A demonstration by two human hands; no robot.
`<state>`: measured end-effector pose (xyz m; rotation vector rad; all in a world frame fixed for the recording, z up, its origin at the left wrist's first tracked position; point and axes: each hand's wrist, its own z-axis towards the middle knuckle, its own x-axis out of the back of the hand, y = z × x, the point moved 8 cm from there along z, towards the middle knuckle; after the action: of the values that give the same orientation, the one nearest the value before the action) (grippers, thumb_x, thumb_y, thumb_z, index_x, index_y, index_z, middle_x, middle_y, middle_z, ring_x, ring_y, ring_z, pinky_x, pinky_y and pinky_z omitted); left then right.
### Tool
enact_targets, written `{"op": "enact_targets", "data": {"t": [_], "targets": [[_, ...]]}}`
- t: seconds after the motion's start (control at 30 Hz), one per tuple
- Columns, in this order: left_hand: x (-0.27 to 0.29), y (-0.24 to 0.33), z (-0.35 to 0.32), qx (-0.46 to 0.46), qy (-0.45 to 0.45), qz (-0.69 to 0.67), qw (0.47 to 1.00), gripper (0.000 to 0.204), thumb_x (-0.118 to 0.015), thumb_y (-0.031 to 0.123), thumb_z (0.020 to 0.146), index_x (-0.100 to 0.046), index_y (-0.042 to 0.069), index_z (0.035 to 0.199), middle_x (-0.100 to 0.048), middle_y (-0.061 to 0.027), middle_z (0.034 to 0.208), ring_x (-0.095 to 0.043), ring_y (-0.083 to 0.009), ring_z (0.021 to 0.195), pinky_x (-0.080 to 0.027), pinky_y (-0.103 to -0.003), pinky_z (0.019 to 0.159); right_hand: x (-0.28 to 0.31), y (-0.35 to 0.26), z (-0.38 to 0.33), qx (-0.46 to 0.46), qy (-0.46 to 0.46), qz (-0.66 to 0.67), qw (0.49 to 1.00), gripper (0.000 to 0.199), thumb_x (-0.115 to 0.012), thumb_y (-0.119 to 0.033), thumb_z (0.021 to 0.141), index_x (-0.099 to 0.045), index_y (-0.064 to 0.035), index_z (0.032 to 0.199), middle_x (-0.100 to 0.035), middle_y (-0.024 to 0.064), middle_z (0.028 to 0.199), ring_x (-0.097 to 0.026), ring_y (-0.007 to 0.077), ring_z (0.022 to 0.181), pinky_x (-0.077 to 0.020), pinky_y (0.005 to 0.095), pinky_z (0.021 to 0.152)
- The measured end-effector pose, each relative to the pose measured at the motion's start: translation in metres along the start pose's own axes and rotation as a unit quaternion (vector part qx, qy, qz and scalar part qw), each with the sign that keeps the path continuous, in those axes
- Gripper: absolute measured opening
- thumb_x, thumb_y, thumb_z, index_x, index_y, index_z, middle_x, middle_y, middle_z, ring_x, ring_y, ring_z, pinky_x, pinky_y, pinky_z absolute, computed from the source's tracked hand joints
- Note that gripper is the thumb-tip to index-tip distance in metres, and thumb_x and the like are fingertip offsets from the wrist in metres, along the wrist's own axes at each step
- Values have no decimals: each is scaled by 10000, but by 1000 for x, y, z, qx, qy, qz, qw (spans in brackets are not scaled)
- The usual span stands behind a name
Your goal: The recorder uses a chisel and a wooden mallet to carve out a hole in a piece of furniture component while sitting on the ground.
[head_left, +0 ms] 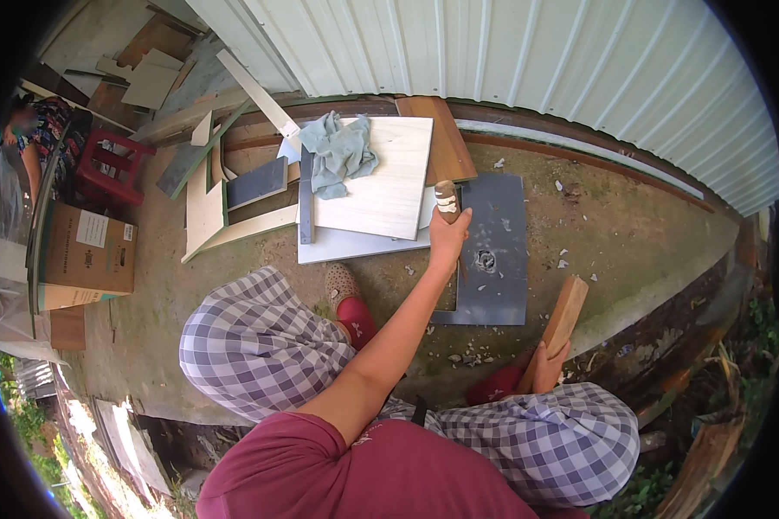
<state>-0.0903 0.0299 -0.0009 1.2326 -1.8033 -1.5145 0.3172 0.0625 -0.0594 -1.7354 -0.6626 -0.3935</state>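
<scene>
My left hand (448, 238) is closed around the handle of a chisel (446, 197); the brown handle is wrapped with white strips, and its blade is mostly hidden below my fist. Beneath it lies a dark grey board (502, 212) with a rough, chipped hole (486, 261) and a long cut-out along its left side. Down at the right, beside my knee, my right hand (549, 368) grips the lower end of a thick wooden block (566, 313). The block tilts up and away, apart from the board.
Left of the grey board are stacked pale panels (389, 164) with a grey-green rag (336, 156) on top. Wood offcuts (203, 208), a cardboard box (91, 251) and a red stool (112, 164) stand farther left, near another person (48, 130). A corrugated metal wall (511, 52) bounds the far side.
</scene>
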Motion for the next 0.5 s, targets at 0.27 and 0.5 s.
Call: {"op": "enact_targets", "data": {"t": [0.27,0.5], "targets": [[-2,-12,-3,21,-14,-31,999,271,-670,151,832,-459,32,953,-508,-17,713,-454,-88,536,-399,-250,484,-10,9,14,-8,-8,-34,999,716,-608,-300,851,-257,-30,1413,-482,283,1260,-514,393,1133,-401,409,941],[-17,-8,-9,8,-14,-30,999,296,-676,155,818,-460,33,981,-520,-25,728,-467,-96,556,-417,-269,507,-5,7,12,-45,-19,-42,998,697,-598,-314,870,-263,-39,1417,-496,260,1251,-521,374,1126,-403,405,943]]}}
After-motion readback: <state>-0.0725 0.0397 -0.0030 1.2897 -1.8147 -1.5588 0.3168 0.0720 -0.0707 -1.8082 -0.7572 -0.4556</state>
